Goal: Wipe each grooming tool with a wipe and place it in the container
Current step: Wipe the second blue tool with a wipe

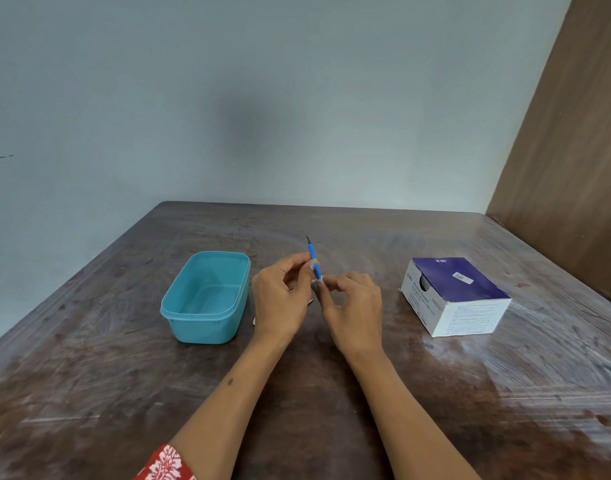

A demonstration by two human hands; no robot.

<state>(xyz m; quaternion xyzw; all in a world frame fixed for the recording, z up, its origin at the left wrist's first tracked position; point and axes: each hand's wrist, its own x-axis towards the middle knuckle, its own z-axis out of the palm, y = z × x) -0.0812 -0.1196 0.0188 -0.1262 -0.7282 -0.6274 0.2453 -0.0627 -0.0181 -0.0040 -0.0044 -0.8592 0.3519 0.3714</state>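
A slim blue grooming tool (312, 255) with a dark hooked metal tip points up and away over the middle of the table. My left hand (280, 299) pinches its handle between thumb and fingers. My right hand (354, 306) presses a small white wipe (318, 280) around the tool's lower end, just under the left fingers. The teal plastic container (207, 320) stands open to the left of my hands, and nothing shows inside it.
A purple and white box of swabs (470, 289) lies on the right of the brown wooden table (332, 393). A small pale item (254, 321) peeks out beside my left wrist. A grey wall stands behind, a brown panel at the right.
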